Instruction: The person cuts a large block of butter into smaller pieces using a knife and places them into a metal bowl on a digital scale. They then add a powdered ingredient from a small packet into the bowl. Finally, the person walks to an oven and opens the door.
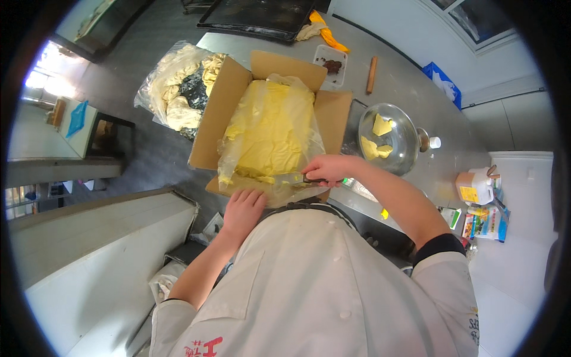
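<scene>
A large slab of yellow, butter-like fat (270,128) fills an open cardboard box (219,110) lined with clear plastic. In my right hand (327,171) is a knife with a dark handle. Its blade (288,178) points left and lies against the near edge of the slab. My left hand (242,211) is at the box's near side, its fingers bent over the plastic liner (279,195). The fingertips are partly hidden there. To the right of the box, a clear round bowl (410,143) contains several cut yellow pieces (382,125).
A bag of pale dough (178,89) sits left of the box. Behind it are a black tray (256,18), a plastic tub with dark contents (326,70) and a wooden rolling pin (372,75). A white jug (474,187) and packets stand at the right against the wall.
</scene>
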{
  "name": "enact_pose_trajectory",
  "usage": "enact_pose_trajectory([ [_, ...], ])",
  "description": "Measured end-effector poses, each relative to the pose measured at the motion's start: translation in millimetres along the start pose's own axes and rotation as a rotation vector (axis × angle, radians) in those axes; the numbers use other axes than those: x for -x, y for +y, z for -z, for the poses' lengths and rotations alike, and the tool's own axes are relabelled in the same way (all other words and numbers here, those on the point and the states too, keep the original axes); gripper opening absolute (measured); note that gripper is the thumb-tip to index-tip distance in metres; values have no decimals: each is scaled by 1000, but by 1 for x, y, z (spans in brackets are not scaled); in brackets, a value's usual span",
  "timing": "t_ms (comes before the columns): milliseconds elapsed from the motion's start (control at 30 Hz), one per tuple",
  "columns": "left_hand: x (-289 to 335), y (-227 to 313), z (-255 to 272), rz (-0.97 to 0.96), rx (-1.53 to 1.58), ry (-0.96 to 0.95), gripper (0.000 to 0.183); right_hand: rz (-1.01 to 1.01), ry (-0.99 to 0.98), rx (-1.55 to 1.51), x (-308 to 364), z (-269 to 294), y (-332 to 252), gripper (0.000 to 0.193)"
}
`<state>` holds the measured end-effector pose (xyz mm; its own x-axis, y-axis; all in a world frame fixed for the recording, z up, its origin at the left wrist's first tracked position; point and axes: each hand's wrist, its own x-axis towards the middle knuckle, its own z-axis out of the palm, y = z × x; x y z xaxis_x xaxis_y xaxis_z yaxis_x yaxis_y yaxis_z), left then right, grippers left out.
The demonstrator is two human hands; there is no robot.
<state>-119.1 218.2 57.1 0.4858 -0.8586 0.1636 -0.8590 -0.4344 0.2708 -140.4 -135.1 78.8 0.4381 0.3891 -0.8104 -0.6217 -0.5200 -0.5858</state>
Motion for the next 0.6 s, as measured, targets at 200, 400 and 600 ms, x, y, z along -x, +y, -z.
enact_pose_trajectory([
  [200, 6, -1, 36, 57, 195, 0, 40, 67, 79, -236, 43, -22, -17, 51],
  [400, -61, 38, 72, 639, 527, 283, 57, 259, 279, -298, 92, -63, -5, 49],
  [600, -126, 50, 63, 408, 651, 216, 61, 330, 632, -286, 168, -97, 13, 44],
])
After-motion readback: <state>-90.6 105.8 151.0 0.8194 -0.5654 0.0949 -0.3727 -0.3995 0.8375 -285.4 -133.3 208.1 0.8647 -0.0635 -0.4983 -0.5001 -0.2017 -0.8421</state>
